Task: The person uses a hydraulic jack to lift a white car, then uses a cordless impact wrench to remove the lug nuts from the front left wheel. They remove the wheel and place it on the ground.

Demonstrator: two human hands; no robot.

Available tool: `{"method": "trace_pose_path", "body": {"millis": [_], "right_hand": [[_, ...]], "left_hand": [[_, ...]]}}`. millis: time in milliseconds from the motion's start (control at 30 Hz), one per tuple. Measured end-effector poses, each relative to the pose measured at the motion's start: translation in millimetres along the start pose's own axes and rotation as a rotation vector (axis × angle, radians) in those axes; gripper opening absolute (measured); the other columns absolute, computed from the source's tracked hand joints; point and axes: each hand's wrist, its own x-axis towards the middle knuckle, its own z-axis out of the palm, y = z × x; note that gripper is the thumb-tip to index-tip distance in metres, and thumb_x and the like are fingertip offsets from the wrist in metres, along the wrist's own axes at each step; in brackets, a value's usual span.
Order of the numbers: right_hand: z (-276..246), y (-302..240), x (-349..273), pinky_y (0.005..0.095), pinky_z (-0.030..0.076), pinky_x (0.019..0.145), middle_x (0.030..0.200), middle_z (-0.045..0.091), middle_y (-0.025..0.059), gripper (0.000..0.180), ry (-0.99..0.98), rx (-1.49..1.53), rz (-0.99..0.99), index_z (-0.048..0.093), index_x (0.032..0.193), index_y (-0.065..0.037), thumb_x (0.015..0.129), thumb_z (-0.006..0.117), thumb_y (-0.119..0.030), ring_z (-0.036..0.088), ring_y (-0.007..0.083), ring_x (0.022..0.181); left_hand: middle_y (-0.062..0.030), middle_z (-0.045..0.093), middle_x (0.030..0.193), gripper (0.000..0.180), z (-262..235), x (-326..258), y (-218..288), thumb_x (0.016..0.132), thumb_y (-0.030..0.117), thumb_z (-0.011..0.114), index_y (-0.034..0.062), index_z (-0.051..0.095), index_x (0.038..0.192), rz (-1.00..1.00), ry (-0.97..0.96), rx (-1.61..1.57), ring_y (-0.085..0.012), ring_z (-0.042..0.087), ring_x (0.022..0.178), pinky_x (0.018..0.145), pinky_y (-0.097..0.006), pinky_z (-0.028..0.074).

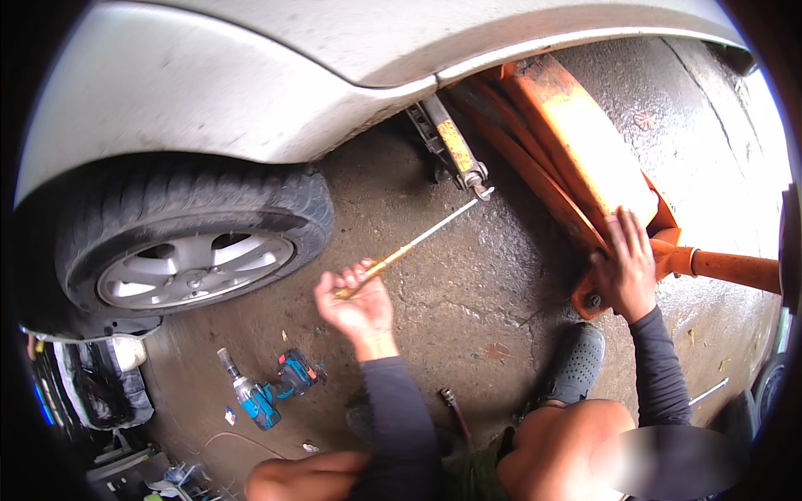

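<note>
My left hand (pixel 361 311) is closed round the rear end of a jack crank rod (pixel 409 245), a long thin bar, yellowish near my fingers and bare metal further on. The rod's far tip meets the eye of a scissor jack (pixel 455 149) that stands under the sill of the white car (pixel 251 75); whether it is hooked through is hard to make out. Flat on the near part of an orange floor jack (pixel 576 125) lies my right hand (pixel 626 263), fingers stretched out and gripping nothing. The floor jack's front end reaches beneath the car.
A car wheel (pixel 196 238) is at the left. On the wet concrete lie a blue cordless impact wrench (pixel 259 401) and a short bar (pixel 455 409) near my feet. The floor jack's handle (pixel 735 269) extends right. A thin metal rod (pixel 708 391) lies at lower right.
</note>
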Motion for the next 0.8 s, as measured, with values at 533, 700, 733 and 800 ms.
{"method": "trace_pose_path", "body": {"millis": [533,700,733,800], "right_hand": [[7,8,4,0.0532,0.032,0.11,0.142,0.039,0.0318,0.066,0.033,0.243,0.036,0.044,0.133,0.009,0.075,0.067,-0.012,0.035,0.0487,0.134],[10,-9,16,0.0526,0.032,0.11,0.141,0.04,0.0314,0.06,0.067,0.265,-0.056,0.048,0.129,0.008,0.075,0.066,-0.012,0.035,0.0486,0.134],[11,-7,16,0.0521,0.032,0.11,0.141,0.04,0.0309,0.06,0.06,0.239,-0.047,0.049,0.128,0.007,0.074,0.066,-0.013,0.034,0.0484,0.134],[7,-9,13,0.0522,0.033,0.11,0.141,0.04,0.0304,0.059,0.072,0.214,-0.061,0.05,0.127,0.006,0.073,0.066,-0.013,0.034,0.0481,0.133]], "left_hand": [[-0.022,0.067,0.092,0.045,269,-38,-252,0.077,0.04,0.078,-0.0029,0.066,0.082,0.763,-1.164,1.062,-0.0344,0.063,0.094,0.086,-0.043,0.049],[-0.0257,0.063,0.108,0.051,235,-24,-324,0.084,0.041,0.066,-0.0076,0.066,0.097,0.911,-1.14,1.546,-0.0394,0.054,0.112,0.097,-0.049,0.042],[-0.0253,0.063,0.107,0.05,236,-24,-324,0.086,0.041,0.064,-0.0078,0.066,0.099,0.855,-1.14,1.58,-0.0398,0.055,0.11,0.094,-0.049,0.044],[-0.0235,0.066,0.093,0.037,243,-35,-315,0.084,0.032,0.062,-0.0043,0.069,0.091,0.469,-1.171,1.499,-0.0385,0.064,0.093,0.079,-0.049,0.051]]}}
